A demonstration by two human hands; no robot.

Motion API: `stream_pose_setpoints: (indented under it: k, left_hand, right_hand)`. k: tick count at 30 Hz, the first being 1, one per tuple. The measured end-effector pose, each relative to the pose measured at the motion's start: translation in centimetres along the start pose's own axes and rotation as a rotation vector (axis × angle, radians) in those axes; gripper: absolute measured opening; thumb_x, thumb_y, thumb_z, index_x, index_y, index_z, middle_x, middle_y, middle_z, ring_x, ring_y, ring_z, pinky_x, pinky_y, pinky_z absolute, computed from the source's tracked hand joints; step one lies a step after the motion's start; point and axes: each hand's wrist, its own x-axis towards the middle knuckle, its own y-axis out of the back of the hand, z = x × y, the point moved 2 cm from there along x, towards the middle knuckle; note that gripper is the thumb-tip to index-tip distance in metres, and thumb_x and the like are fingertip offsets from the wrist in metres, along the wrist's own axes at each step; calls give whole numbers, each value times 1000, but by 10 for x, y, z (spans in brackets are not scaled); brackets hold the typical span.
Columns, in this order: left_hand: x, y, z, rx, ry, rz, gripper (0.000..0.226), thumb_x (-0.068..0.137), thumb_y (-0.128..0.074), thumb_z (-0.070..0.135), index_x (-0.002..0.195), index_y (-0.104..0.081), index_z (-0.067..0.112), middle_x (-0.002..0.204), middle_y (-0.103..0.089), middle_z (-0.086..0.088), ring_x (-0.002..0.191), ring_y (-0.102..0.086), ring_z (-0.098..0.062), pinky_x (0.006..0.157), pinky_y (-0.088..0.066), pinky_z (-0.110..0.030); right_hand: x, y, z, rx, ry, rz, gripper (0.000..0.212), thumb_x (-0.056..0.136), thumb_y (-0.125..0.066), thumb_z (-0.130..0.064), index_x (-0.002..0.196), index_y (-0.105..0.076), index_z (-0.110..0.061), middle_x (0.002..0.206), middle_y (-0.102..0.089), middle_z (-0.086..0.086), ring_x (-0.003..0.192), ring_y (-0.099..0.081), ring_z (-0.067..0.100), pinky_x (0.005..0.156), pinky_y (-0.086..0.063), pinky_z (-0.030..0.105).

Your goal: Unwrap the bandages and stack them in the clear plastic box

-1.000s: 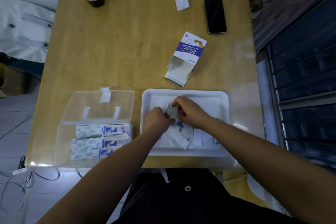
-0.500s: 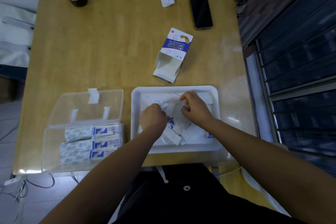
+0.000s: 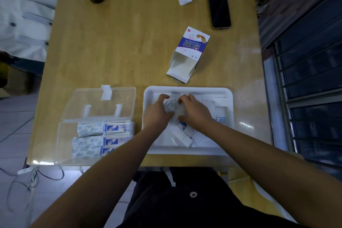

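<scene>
Roughly midway, I judge: three rows of bandages [image 3: 103, 136] lie in the box [image 3: 62, 146], more packets wait in the tray [image 3: 185, 89]. Left hand [image 3: 157, 112] and right hand [image 3: 197, 111] both pinch one packet [image 3: 171, 106] above it.

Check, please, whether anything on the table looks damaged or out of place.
The bandage carton lies on its side beyond the white tray, its near end opened and flaps splayed. Loose wrappers litter the tray.

Both bare forearms reach forward and converge. The left hand [image 3: 157, 114] and right hand [image 3: 195, 112], fingers curled, pinch one wrapped bandage [image 3: 172, 106] between them.
</scene>
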Motion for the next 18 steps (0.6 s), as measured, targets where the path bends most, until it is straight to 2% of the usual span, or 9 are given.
stream_pose_setpoints:
  k: [2, 7, 11, 15, 17, 18]
  left_hand:
    - [4, -3, 3, 54, -18, -39, 51, 82, -70, 24, 125, -42, 26, 76, -60, 1, 75, -64, -24, 63, -49, -32]
    - [15, -2, 2, 96, 73, -72, 48, 78, -76, 27, 116, -48, 15, 98, -65, -5, 93, -62, -27, 73, -47, -32]
    - [19, -2, 2, 115, 72, -78, 31, 80, -74, 30, 101, -60, 13, 94, -65, -3, 90, -62, -24, 78, -50, -32]
    - [20, 0, 0, -61, 25, -91, 28, 81, -71, 32, 87, -66, 6, 80, -66, -8, 76, -62, -24, 68, -46, -34]
    - [16, 6, 2, -259, 66, -107, 28, 79, -75, 30, 83, -67, 4, 73, -63, -8, 67, -57, -19, 62, -44, -33]
    - [14, 10, 5, -397, 104, -113, 25, 80, -75, 28, 78, -66, 5, 68, -59, -6, 62, -53, -16, 58, -42, -30]
  right_hand:
    - [0, 0, 6, 37, -22, -8, 54, 78, -74, -22, 123, -44, -20, 122, -47, 5, 99, -56, 28, 78, -50, 43]
    - [0, 4, 14, 109, -19, -46, 58, 77, -72, -12, 126, -43, -19, 123, -46, 3, 101, -55, 25, 79, -50, 42]
    - [0, 7, 12, 199, -21, 6, 46, 83, -69, -23, 124, -49, -16, 104, -46, 1, 86, -50, 17, 73, -42, 32]
    - [0, 11, 7, 321, 1, 21, 25, 85, -68, -30, 106, -64, -18, 92, -52, -2, 80, -51, 14, 69, -40, 29]
    - [0, 12, 3, 375, -5, -6, 13, 87, -67, -29, 86, -66, -16, 83, -59, 3, 75, -54, 16, 66, -40, 30]
    - [0, 12, 1, 415, -23, -20, 17, 88, -67, -28, 81, -66, -12, 80, -62, 6, 73, -55, 16, 65, -40, 30]
